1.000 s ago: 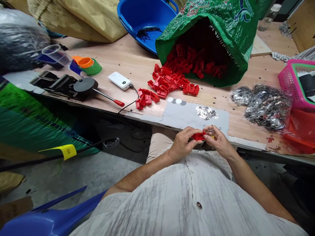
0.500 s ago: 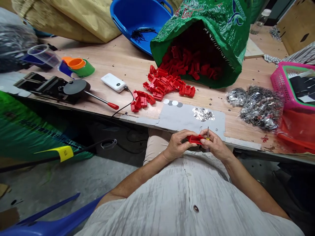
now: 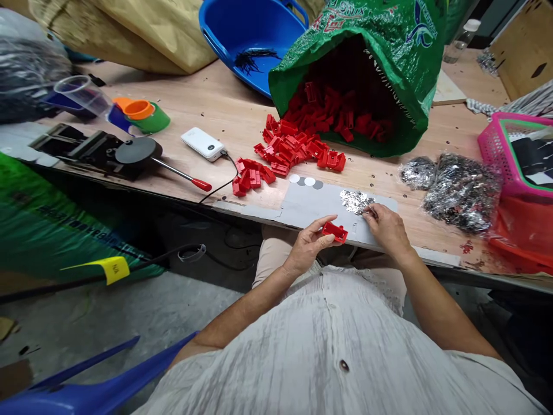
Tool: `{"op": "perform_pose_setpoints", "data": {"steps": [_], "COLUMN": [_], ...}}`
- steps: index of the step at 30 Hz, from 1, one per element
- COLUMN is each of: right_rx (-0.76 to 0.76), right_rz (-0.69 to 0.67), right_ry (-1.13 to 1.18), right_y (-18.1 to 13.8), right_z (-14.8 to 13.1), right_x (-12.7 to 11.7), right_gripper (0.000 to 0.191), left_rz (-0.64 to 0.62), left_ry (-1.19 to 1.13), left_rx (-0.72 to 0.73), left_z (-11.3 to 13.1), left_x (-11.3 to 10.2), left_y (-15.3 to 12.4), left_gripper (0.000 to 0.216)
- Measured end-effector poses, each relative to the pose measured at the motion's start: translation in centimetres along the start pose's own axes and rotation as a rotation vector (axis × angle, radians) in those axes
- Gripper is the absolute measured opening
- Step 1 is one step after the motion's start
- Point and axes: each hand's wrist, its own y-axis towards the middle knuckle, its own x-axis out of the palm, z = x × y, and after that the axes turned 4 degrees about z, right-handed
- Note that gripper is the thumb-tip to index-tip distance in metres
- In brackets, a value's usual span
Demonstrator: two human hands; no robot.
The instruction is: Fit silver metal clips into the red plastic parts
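Left hand (image 3: 303, 249) grips red housing (image 3: 334, 232), long axis sloping down rightward; metal pieces (image 3: 354, 201), above-right in frame, lie nearer the right hand (image 3: 387, 229), whose grasp is indiscernible.

Lt. wood-grain table (image 3: 173, 98) w/ front edge worn & dark shadow (image 3: 190, 222) underneath. Grey floor (image 3: 173, 311), concrete-like, below table's near L side; blue plastic furniture pc. (image 3: 116, 380) there too, partly cropped. Brown panel (image 3: 525, 49) at table's far R corner, bkgd. dim behind.
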Motion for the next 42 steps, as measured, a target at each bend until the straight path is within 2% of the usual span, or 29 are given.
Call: {"op": "perform_pose_setpoints", "data": {"steps": [8,15,22,28,35,42], "right_rx": [-0.007,0.086,0.017,-0.020,0.016,0.063], "right_rz": [-0.066,-0.046,-0.103,-0.025,-0.076,-0.079], "right_ry": [-0.043,0.102,0.332,0.177,0.054,0.034], "right_y": [1.2,0.9,0.0,0.8,0.9,0.9], "right_z": [-0.3,-0.2,-2.0,-0.4,0.7,1.2], "right_x": [0.2,-0.8,-2.0,-0.7,-0.7,-1.2], "right_gripper": [0.011,0.010,0.017,0.014,0.015,0.017], "left_rz": [0.036,0.034,0.010,0.000,0.019,0.024], "left_ry": [-0.038,-0.095,-0.127,-0.133,-0.152,-0.155], "left_rx": [-0.007,-0.018,0.036,0.035,0.018,0.006], "left_z": [-0.2,0.3,1.2,0.9,0.6,0.5], "left_x": [-0.1,0.1,0.8,1.1,0.9,1.1], "left_y": [0.1,0.3,0.6,0.9,0.9,1.0], "left_gripper": [0.058,0.061,0.047,0.046,0.047,0.046]}}
